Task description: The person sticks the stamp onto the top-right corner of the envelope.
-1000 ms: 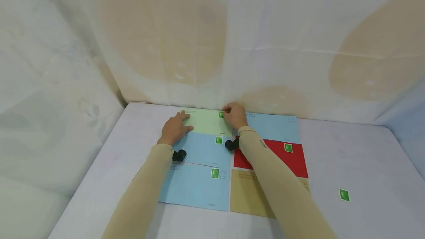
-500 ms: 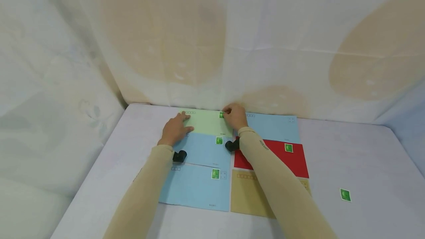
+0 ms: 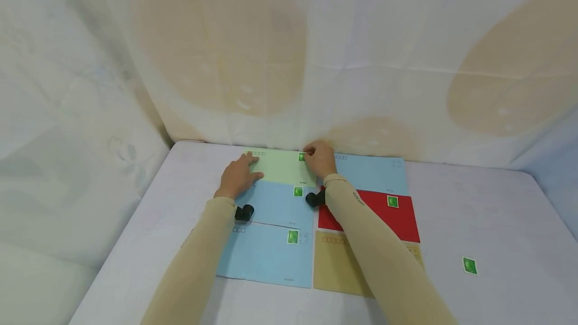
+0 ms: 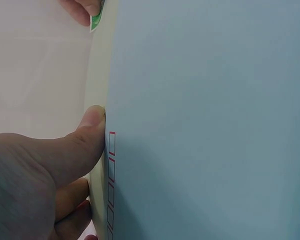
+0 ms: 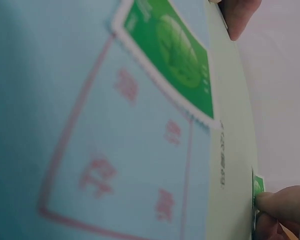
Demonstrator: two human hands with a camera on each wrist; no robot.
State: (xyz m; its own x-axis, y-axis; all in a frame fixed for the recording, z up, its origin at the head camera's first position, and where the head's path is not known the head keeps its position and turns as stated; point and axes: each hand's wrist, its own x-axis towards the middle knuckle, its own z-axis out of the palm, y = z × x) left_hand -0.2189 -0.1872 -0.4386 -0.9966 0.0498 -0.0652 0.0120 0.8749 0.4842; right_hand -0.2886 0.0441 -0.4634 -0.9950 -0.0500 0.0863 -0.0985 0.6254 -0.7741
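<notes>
My left hand (image 3: pixel 237 177) rests with spread fingers on the left end of a pale green envelope (image 3: pixel 281 168) at the table's back; its thumb (image 4: pixel 92 120) touches the paper. At that envelope's upper right corner, my right hand (image 3: pixel 321 158) pinches a small green postage stamp (image 3: pixel 301 156) between thumb and fingertips. The stamp (image 5: pixel 259 184) is partly hidden by the fingers in the right wrist view. Directly below the green envelope lies a blue envelope (image 3: pixel 273 204) bearing a similar stamp (image 3: pixel 298 191) near its upper right corner.
Another stamped blue envelope (image 3: pixel 262 260) lies nearest on the left. The right column holds a blue envelope (image 3: pixel 370 172) without a stamp, a stamped red envelope (image 3: pixel 405 219) and a tan envelope (image 3: pixel 331 267) partly under my right arm. One loose stamp (image 3: pixel 469 266) lies far right. Cloth hangs behind.
Almost nothing differs. Both hands keep their places on the green envelope, the right one still pinching the stamp at its corner; the view shifts very slightly.
</notes>
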